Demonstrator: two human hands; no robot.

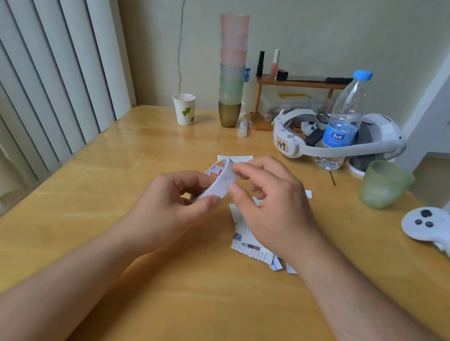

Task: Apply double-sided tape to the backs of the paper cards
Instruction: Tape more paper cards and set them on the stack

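Tape roll (218, 182): white, held above the counter (105, 200), just beyond the paper cards (252, 244); left hand (176, 204) grip curled round its lower side. Right hand (270, 202): thumb and forefinger pinching the roll's upper edge. Paper cards: loose printed pile on the counter beneath the right hand
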